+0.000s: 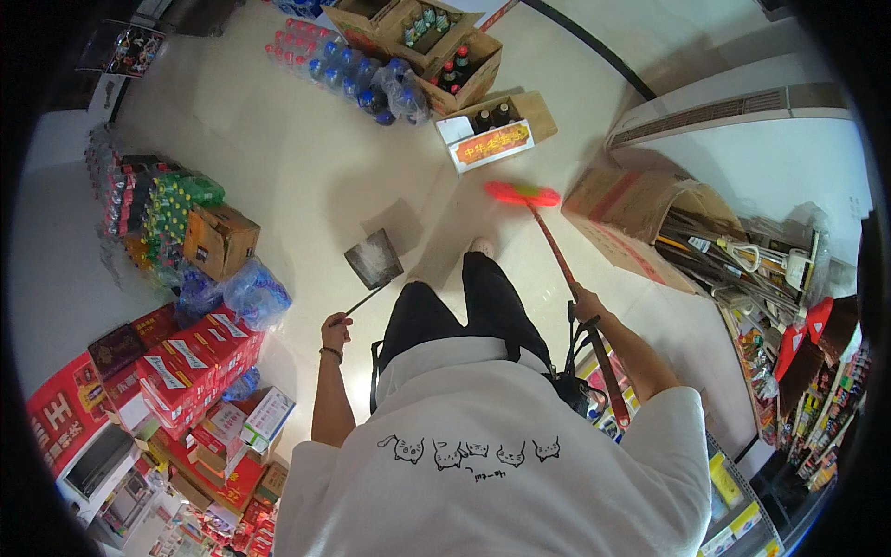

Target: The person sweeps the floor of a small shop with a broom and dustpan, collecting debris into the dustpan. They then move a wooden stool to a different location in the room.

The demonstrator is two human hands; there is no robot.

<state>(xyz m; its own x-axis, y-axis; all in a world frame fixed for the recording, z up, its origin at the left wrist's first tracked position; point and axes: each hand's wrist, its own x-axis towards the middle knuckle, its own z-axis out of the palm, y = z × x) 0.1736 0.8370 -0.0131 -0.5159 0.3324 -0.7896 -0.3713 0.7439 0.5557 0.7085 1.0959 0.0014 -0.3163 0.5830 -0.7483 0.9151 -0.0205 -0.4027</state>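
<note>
My left hand (pixel 336 331) grips the thin handle of a long-handled dustpan (pixel 374 259), whose dark pan hangs over the floor with pale dust on it. My right hand (pixel 589 305) is closed round the reddish handle of a broom (pixel 551 240). The broom's bright red bristle head (pixel 522 194), with a yellow-green middle, lies ahead of my feet, just short of an open carton (pixel 492 145) of bottles. Broom and dustpan are apart, one on each side of my legs.
Shrink-wrapped drink bottles (pixel 341 69) and open bottle crates (pixel 465 68) stand ahead. On the left are more bottle packs (pixel 167 209), a brown carton (pixel 221 241) and red beer cases (pixel 198 362). On the right, a tall carton (pixel 626 216) of long goods leans near a white air conditioner (pixel 759 153).
</note>
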